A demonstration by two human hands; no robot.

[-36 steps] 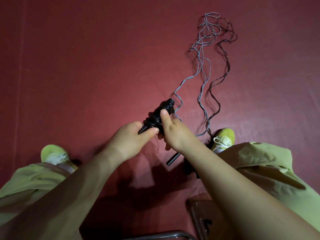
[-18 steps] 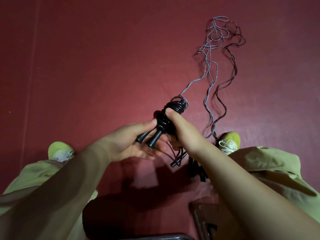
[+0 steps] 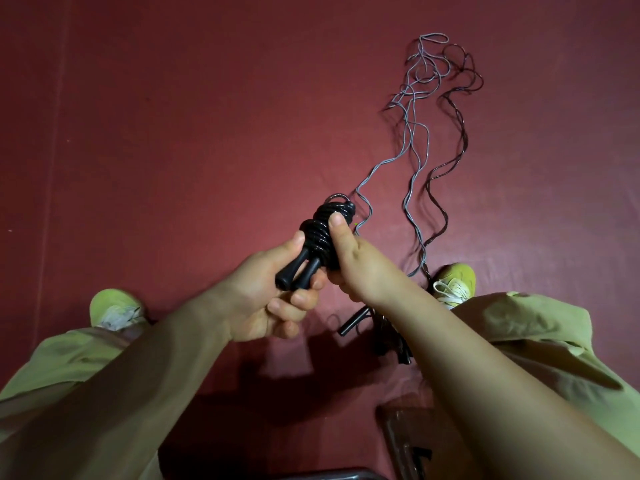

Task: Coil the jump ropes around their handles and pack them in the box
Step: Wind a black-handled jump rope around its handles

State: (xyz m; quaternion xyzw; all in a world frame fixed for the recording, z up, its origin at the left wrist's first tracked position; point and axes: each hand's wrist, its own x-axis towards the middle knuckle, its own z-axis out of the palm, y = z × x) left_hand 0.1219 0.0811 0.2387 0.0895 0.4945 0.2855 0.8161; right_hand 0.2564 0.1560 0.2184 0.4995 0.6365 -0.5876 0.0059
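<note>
both hands (image 3: 304, 271) grip the coiled jump rope (image 3: 317, 242), its handles slanting down-left toward the person.

Both hands (image 3: 277, 289) grip a coiled black jump rope (image 3: 323, 233).

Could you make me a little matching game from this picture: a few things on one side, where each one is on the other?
Things:
1. coiled black rope
2. loose grey rope
3. spare black handles
4. yellow-green shoe

Places:
A. stretched out over the red floor
B. on the floor below the right wrist
C. held in both hands
D. beside the right arm, laces up

Pairs: 1-C, 2-A, 3-B, 4-D
</note>
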